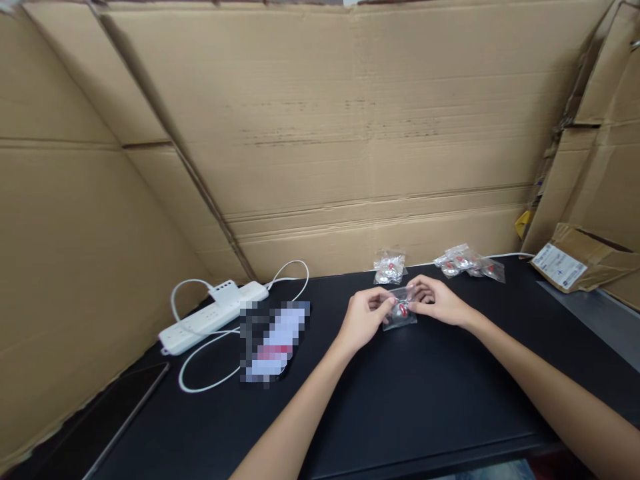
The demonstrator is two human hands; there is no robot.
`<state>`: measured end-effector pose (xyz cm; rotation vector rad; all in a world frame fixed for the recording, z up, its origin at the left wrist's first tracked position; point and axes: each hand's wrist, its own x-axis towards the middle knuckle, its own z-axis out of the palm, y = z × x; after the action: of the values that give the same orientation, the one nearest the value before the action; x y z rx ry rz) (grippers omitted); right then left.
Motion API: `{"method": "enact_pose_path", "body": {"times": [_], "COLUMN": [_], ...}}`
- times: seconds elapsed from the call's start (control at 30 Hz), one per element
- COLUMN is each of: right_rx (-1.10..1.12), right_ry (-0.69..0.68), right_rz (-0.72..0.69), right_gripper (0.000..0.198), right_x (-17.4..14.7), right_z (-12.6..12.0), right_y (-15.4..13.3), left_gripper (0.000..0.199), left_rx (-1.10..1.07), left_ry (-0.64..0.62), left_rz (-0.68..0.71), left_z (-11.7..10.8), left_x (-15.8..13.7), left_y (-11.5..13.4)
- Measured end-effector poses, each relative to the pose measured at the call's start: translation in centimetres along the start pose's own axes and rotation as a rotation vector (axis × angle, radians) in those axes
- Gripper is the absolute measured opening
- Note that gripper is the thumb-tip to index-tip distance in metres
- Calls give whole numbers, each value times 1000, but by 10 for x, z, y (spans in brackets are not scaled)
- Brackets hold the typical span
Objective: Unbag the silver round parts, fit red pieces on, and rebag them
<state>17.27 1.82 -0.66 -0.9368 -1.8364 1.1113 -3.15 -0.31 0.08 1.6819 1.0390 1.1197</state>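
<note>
A small clear plastic bag (400,317) with a red and silvery item inside is held between my two hands, above the black table. My left hand (367,316) pinches its left side with thumb and fingers. On the opposite side, my right hand (437,301) grips the bag's upper right part with curled fingers. What exactly lies in the bag is too small to name. Behind my hands sits a similar filled clear bag (390,268). Further right, several more such bags (467,262) lie in a loose pile.
At left, a white power strip (210,319) with a plugged-in charger and looping white cable (187,380) lies near a blurred-out object (277,343). An open cardboard box (575,260) stands at far right. Cardboard walls (350,133) enclose the black table (425,400). A dark flat panel (115,413) lies front left.
</note>
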Motion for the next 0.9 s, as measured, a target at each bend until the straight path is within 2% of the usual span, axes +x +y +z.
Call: {"method": "enact_pose_path", "body": {"times": [0.07,0.17,0.33,0.47,0.57,0.7,0.8,0.9], "right_rx": [70,153,288,438,531,534,543,551], "right_ry": [-84,-140,-54,165,412,707,855,959], "right_rz": [64,126,157,191,176,144,84,80], "right_gripper": [33,29,27,30,32,27,25,31], "right_x": [-1,-2,-1,3,6,6,5,4], "right_z": [2,4,-4,-23,-46,-78,-95,-104], "right_y": [-1,-3,-6,0,12,29,38,44], "left_gripper": [28,31,38,36,33,31,29,28], "left_rx": [-96,-214,-297,-260,-232,-222,-222,-221], "left_ry": [47,44,56,79,73,47,36,32], "left_rz": [-24,-67,-170,-229,-259,-277,-280,-284], "left_z": [-2,-4,-4,-6,-7,-6,-5,-5], "left_x": [1,2,2,2,2,2,2,2], "left_y": [1,4,8,9,9,8,8,8]}}
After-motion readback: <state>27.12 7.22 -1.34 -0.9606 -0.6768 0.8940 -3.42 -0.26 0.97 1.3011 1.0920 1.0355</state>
